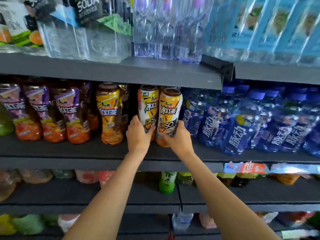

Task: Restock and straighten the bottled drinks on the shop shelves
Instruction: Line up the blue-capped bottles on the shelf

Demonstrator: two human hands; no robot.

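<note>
Head view, frame centre: left hand (138,134) grips one upright white-and-orange iced-tea bottle (148,108), right hand (178,137) grips its touching twin bottle (170,113), both directly ahead on the dark middle shelf (69,151).

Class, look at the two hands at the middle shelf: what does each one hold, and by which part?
Each grips a white-labelled iced tea bottle by its lower body: the left hand the left bottle, the right hand the right bottle.
</note>
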